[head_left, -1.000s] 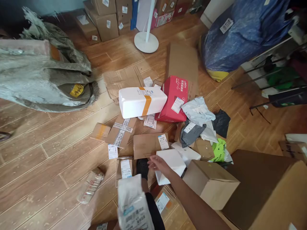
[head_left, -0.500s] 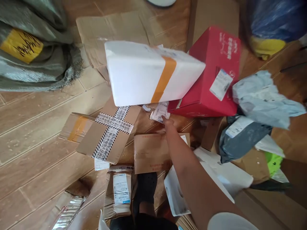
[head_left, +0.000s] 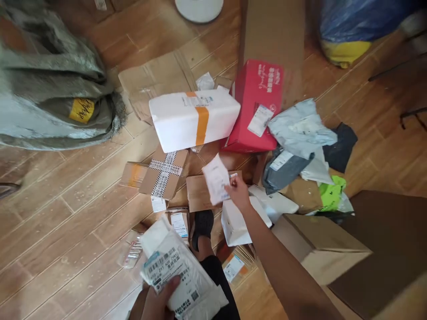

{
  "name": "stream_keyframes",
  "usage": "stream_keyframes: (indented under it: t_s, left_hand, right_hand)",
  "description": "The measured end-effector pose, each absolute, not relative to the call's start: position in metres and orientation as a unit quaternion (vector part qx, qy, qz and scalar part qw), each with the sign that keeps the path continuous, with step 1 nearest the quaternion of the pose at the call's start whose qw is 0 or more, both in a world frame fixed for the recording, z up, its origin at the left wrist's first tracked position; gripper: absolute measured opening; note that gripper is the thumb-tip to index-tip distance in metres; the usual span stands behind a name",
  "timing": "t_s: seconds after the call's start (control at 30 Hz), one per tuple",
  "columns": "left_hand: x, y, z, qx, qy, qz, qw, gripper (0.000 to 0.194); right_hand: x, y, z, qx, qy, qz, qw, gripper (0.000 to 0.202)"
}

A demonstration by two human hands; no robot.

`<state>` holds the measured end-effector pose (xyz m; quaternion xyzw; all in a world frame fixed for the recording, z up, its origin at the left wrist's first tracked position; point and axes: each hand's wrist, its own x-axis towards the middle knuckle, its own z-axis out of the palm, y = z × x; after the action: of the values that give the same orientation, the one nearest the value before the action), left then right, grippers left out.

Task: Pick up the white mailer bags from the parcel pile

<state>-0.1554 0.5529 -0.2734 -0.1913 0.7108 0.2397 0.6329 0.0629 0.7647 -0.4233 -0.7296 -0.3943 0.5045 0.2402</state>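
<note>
Now the right hand (head_left: pixel 238 192) has lifted a small, probably plastic, labelled packet (head_left: pixel 216 178) off the floor pile below the white foam box (head_left: pixel 193 119); left hand (head_left: pixel 156 298) grips a white mailer bag (head_left: pixel 180 271).

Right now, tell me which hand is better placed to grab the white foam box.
Probably the right hand: it reaches out nearer the foam box, pinching only a small packet. The left hand is back, gripping a white mailer.
</note>
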Motion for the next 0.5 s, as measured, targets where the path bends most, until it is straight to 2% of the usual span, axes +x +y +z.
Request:
stream_keyframes:
  t_s: [0.13,0.23,0.3,0.43,0.5]
  left_hand:
    - [-0.152,0.587,-0.232,-0.172,0.69,0.249,0.657,0.06]
    - [-0.149,0.603,-0.207,-0.123,0.696,0.235,0.668,0.056]
    - [-0.15,0.607,-0.195,-0.04,0.712,0.216,0.667,0.06]
    - [-0.157,0.61,-0.177,0.186,0.739,0.246,0.599,0.09]
    - [-0.161,0.609,-0.168,0.239,0.726,0.238,0.599,0.087]
  right_hand:
    - [0.095,0.713,-0.303,-0.643,-0.424,0.603,0.208,0.019]
    - [0.122,0.693,-0.238,-0.637,-0.461,0.591,0.181,0.025]
    - [0.136,0.686,-0.203,-0.648,-0.486,0.562,0.169,0.027]
    - [0.144,0.675,-0.152,-0.628,-0.519,0.563,0.139,0.028]
    - [0.138,0.668,-0.136,-0.606,-0.511,0.594,0.139,0.029]
